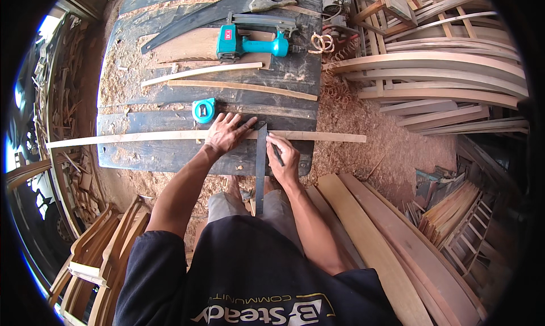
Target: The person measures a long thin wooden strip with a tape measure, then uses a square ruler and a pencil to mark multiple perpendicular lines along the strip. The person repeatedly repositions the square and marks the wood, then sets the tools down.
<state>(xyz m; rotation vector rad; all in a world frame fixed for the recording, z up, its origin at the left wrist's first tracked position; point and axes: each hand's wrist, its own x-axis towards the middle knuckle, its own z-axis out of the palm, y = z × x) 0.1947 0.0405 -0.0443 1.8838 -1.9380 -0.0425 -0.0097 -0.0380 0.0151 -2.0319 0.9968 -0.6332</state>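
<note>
A long, narrow wooden strip (136, 137) lies across the near part of the dark worktable, overhanging at both ends. My left hand (226, 134) is spread flat over it, index finger reaching towards the top of a try square (261, 167). The square's dark metal blade crosses the strip and extends past the table's near edge towards me. Just right of the blade, my right hand (284, 158) is closed around a dark pencil (277, 154), its fingertips at the strip beside the blade. A teal tape measure (204, 110) sits beyond my left hand.
Two thin strips (244, 89), a teal nail gun (250, 45) and a handsaw (193, 20) lie farther back on the sawdust-covered table (130, 122). Curved timber (431, 65) is stacked at far right. Boards (374, 229) lean near my right; shaped wooden frames (102, 252) stand near left.
</note>
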